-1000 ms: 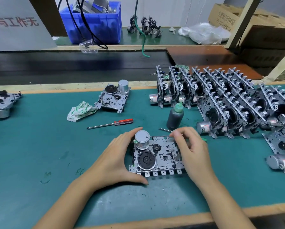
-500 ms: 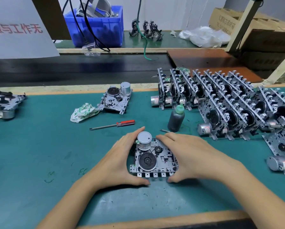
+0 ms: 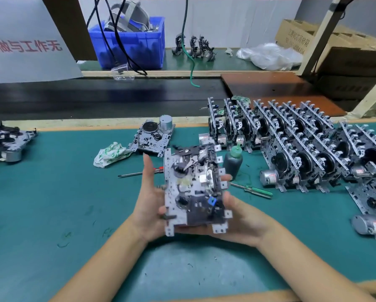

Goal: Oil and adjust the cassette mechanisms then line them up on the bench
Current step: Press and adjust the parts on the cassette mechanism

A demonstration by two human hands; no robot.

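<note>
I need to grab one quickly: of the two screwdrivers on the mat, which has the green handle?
The green-handled screwdriver lies right of the hands, near the oil bottle. The red-handled screwdriver lies left, partly behind the left hand.

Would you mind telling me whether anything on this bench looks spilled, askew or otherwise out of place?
Nothing looks spilled or broken. One cassette mechanism lies flat and skewed at the back of the green mat, apart from the upright rows on the right, and a crumpled cloth sits loose beside it.
</note>
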